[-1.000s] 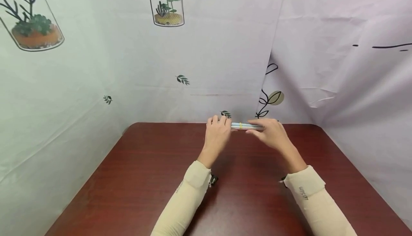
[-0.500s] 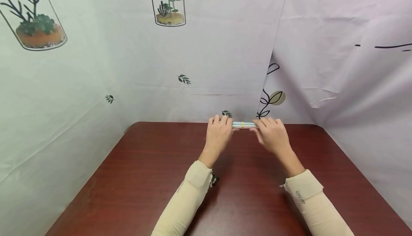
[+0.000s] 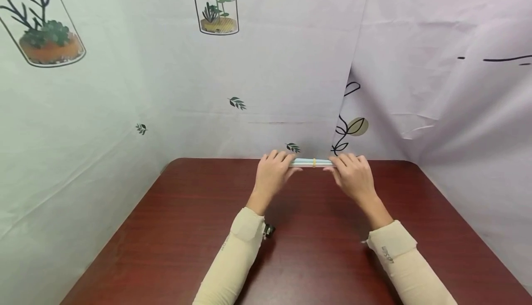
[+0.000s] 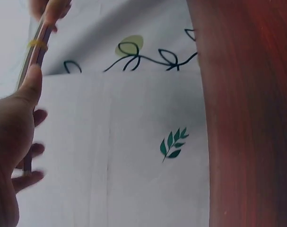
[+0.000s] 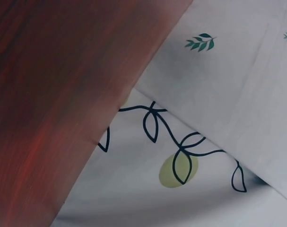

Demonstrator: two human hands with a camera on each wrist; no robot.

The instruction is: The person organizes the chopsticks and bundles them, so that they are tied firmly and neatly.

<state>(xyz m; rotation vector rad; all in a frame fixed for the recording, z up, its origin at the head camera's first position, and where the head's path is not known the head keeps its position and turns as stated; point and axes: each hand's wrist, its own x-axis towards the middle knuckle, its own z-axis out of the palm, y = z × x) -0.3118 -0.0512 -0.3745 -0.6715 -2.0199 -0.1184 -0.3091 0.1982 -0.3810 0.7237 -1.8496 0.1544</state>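
A slim bundle of thin pale blue and white sticks (image 3: 303, 162) is held level between both hands, above the far part of the table. A yellow rubber band (image 3: 314, 162) goes round its middle. My left hand (image 3: 272, 174) grips the left end, the thumb along the near side and the fingers over the far side. At the right end, my right hand (image 3: 354, 175) holds the bundle with fingers on top and thumb below. In the left wrist view the bundle (image 4: 26, 163) passes behind the left thumb. The right wrist view catches only a sliver at its right edge.
The reddish-brown table (image 3: 166, 240) reaches back to a white cloth wall (image 3: 266, 78) printed with plants and leaves. Cloth also closes off the left and right sides. Both sleeves are cream, and a small dark device (image 3: 269, 231) sits at the left wrist.
The right hand has shifted its grip, its fingers now curled over the bundle's right end. The left hand has moved slightly left along the bundle, and more of the sticks shows between the hands.
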